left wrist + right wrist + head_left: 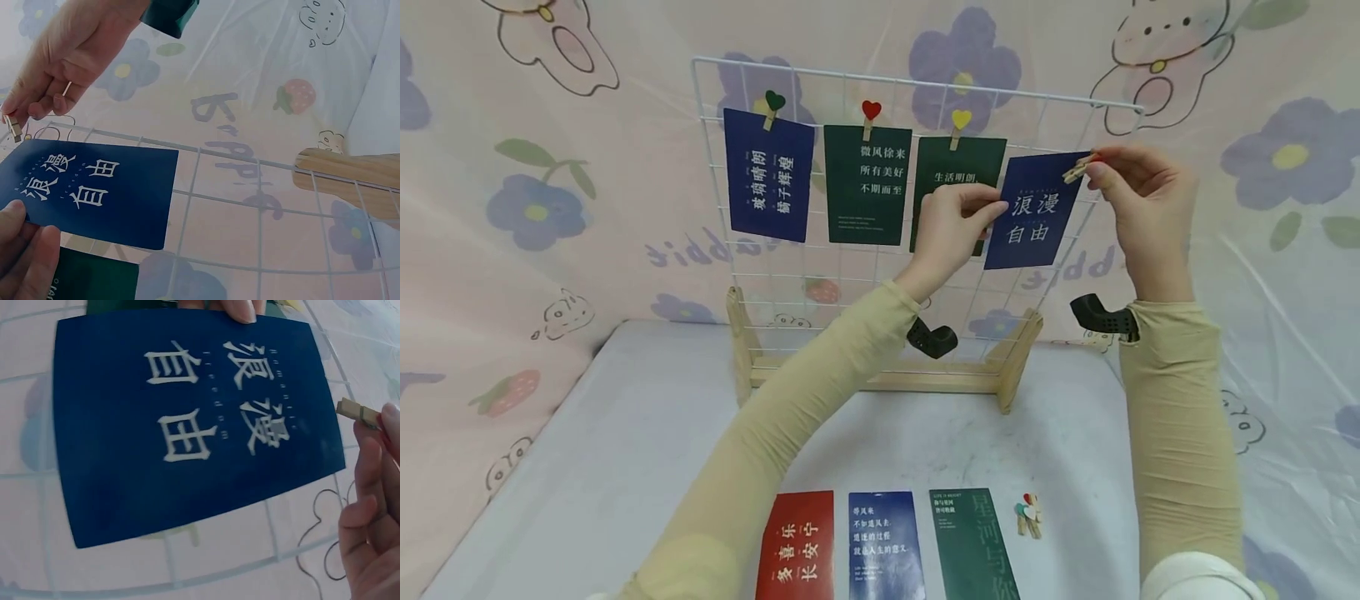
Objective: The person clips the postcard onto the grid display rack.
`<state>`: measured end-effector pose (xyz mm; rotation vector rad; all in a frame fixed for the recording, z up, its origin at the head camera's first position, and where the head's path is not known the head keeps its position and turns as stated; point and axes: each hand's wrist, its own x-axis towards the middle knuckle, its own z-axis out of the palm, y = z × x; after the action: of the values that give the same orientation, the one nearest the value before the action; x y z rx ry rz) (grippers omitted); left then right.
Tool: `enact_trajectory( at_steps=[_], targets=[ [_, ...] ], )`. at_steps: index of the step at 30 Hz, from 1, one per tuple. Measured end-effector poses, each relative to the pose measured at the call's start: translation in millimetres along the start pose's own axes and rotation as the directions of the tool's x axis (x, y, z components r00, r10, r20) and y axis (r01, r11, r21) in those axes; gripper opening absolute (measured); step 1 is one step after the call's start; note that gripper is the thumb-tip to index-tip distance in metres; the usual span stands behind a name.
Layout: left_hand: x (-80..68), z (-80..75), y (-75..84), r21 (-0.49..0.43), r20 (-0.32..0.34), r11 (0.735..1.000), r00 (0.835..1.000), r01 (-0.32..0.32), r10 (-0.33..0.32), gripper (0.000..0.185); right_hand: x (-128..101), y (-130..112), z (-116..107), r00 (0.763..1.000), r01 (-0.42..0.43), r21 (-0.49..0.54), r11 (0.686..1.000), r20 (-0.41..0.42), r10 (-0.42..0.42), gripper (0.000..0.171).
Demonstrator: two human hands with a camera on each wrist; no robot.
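In the head view a blue card (1028, 233) with white characters leans a little against the right part of the white wire grid (880, 260). My left hand (953, 223) pinches its left edge between thumb and fingers, reaching across a green card (927, 162). At the card's upper right corner my right hand (1150, 200) pinches a small wooden clothespin (1077, 170) with a red top. The right wrist view shows the clothespin (359, 412) with its tip right at the card's edge. The left wrist view has the blue card (125, 194) in front of the grid wires.
Clipped on the grid are another blue card (767, 179) and a green card (867, 217), under heart-topped pins. A wooden base (925, 382) supports the grid. In front lie a red card (805, 517), a blue card (883, 521), a green card (970, 542) and several clothespins (1028, 518).
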<state>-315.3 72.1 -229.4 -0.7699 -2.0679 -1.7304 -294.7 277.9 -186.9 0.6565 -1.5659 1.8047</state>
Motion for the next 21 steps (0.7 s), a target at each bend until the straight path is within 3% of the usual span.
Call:
enact_trajectory(
  at_steps=[6,11,16,21],
  targets=[
    [3.8,2.5,2.0,-0.05,-0.042,0.999,0.999,0.017,-0.019,0.021,10.0,-6.1,1.9,0.999,0.036,-0.02,0.999,-0.015,-0.037,0.026],
    [3.4,3.8,1.8,0.006,-0.055,1.0,0.998,0.019,-0.019,0.022,13.7,-7.7,5.5,0.999,0.015,-0.049,0.999,-0.028,-0.016,0.023],
    [2.9,7.8,3.1,0.067,-0.055,0.998,0.998,0.016,-0.012,0.022,18.4,-10.3,7.0,0.999,0.022,-0.171,0.985,-0.033,-0.028,0.02],
    [3.8,12.0,7.4,0.09,-0.079,0.996,0.997,0.001,0.006,0.02,21.7,-19.4,12.2,0.999,0.026,-0.329,0.944,-0.027,-0.037,0.017]
  ],
)
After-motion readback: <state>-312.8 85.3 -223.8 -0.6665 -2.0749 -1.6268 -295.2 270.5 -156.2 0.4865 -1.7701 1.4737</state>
